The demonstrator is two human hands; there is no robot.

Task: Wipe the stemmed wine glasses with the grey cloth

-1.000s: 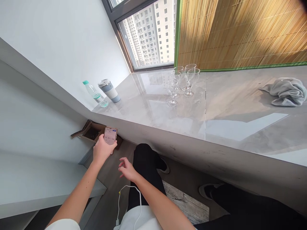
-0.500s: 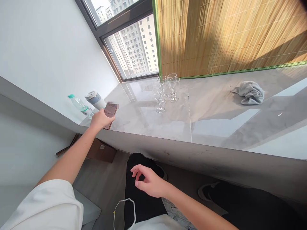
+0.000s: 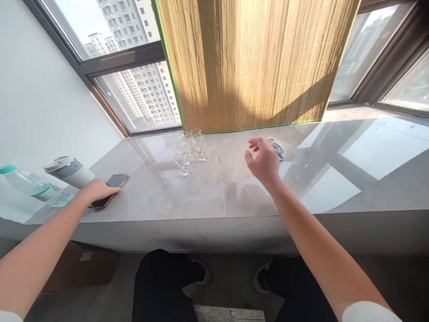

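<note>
Wide grey marble-look desk [image 3: 335,197] runs wall to wall under the windows, glossy, with a seam down the middle. Bright sun patches lie on its right half, and tower blocks reflect on the left. Dark-framed window [image 3: 134,96] at left shows pale high-rise blocks and hazy sky. More windows [image 3: 385,67] at right, angled in at the corner. Bamboo blind [image 3: 254,62] with green edging hangs over the middle pane, its bottom edge just above the desk; a diagonal shadow crosses it. White wall [image 3: 43,89] at left. Grey floor [image 3: 234,281] below the desk front, mostly in shade, with a brown cardboard box [image 3: 80,268] at lower left.
</note>
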